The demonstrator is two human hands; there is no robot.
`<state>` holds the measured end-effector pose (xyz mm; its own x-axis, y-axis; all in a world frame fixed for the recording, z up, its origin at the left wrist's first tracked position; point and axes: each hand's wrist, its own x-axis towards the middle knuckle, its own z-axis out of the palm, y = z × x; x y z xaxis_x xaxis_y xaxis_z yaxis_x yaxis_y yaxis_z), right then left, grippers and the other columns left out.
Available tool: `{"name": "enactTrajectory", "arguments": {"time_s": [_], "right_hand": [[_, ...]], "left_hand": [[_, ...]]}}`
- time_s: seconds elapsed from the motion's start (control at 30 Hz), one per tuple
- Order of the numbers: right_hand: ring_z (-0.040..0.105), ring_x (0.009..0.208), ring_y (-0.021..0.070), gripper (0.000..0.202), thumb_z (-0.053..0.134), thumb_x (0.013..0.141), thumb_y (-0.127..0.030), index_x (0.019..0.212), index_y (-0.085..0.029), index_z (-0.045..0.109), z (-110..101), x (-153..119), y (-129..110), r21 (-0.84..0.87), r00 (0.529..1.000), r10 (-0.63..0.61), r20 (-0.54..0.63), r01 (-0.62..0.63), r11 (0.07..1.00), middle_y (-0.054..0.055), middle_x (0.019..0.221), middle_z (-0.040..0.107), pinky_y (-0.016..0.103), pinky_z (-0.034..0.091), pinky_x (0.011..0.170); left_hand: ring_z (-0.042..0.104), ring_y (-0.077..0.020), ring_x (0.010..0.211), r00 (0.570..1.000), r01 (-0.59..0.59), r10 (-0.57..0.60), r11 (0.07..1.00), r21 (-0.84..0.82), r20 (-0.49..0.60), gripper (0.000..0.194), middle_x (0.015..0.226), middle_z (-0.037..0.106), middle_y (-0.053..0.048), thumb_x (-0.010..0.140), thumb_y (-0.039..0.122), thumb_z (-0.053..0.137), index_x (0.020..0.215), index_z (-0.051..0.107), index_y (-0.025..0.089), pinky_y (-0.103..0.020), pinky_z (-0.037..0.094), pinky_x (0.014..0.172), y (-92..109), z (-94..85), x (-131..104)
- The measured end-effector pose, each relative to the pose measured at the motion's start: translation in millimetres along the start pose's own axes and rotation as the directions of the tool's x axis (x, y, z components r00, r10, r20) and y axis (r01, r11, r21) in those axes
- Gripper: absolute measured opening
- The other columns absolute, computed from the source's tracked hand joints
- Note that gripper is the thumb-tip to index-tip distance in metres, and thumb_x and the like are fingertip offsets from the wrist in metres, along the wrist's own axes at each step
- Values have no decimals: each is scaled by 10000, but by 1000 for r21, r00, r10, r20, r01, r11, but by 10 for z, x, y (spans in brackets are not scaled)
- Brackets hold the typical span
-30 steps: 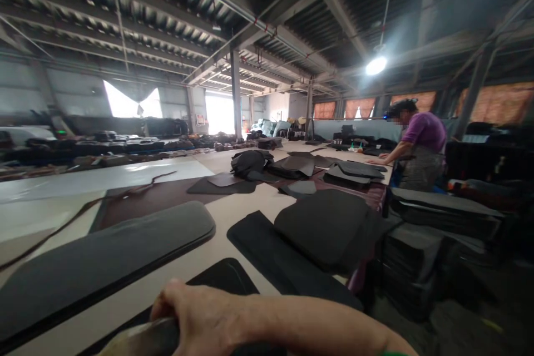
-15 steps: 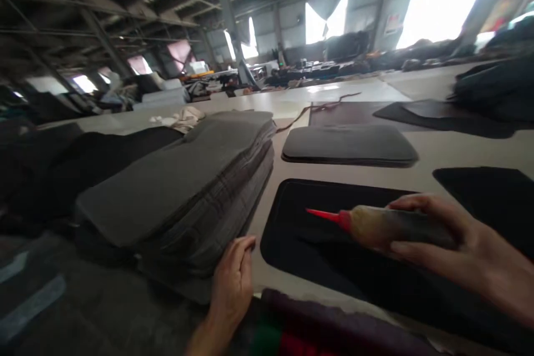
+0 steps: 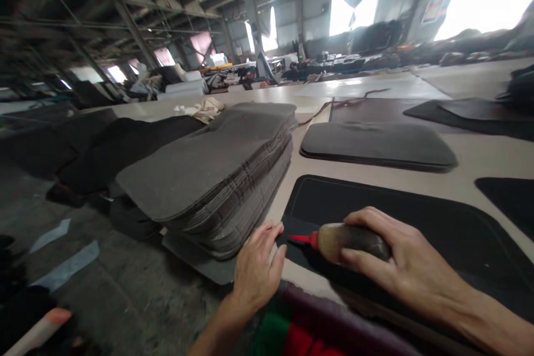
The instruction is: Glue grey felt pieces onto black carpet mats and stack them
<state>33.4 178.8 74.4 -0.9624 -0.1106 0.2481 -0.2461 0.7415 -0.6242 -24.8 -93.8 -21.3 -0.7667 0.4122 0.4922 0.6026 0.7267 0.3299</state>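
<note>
My right hand (image 3: 400,250) is wrapped round a glue bottle (image 3: 348,242) with a translucent, dark-stained body and a pointed red nozzle. The bottle is tilted nearly flat, its tip pointing left over the near left corner of a black rounded panel (image 3: 375,200). A faint line runs along the panel's border. At that same corner is my left hand (image 3: 258,267), its thumb apart from the slightly bent fingers. The fingertips are by the panel's left edge; whether they touch it I cannot tell. Left of this hand rises a thick stack of grey panels (image 3: 217,161).
Beyond the black panel lies a low pile of grey panels (image 3: 377,144). Another black panel (image 3: 509,200) is at the right. A brown sheet (image 3: 362,111) and a thin strip lie farther back on the pale table (image 3: 317,89). Dark material (image 3: 125,150) sits left of the stack.
The bottle in my right hand has moved left and slightly down, towards the panel's near left corner. My left hand has come up to that corner, its thumb now apart. The view has turned left.
</note>
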Motion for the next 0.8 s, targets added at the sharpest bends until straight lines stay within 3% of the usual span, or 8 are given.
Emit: {"name": "enactTrajectory", "arguments": {"time_s": [0.33,0.8], "right_hand": [[615,858,193,181,586,872,-254,1045,-221,624,188,203,-87,-44,991,-106,83,110,993,36,995,616,338,481,754],[574,825,202,218,601,833,-175,1041,-211,650,57,352,-258,-192,969,-132,209,173,966,43,964,596,337,441,731]], "left_hand": [[597,-243,1208,998,58,-58,998,9,-5,433,1262,660,-67,884,237,657,1302,544,226,-428,530,1034,60,6,12],[619,-246,1174,995,100,-100,995,-4,-12,396,1217,672,-69,866,212,669,1251,580,239,-431,538,1018,79,28,29]]}}
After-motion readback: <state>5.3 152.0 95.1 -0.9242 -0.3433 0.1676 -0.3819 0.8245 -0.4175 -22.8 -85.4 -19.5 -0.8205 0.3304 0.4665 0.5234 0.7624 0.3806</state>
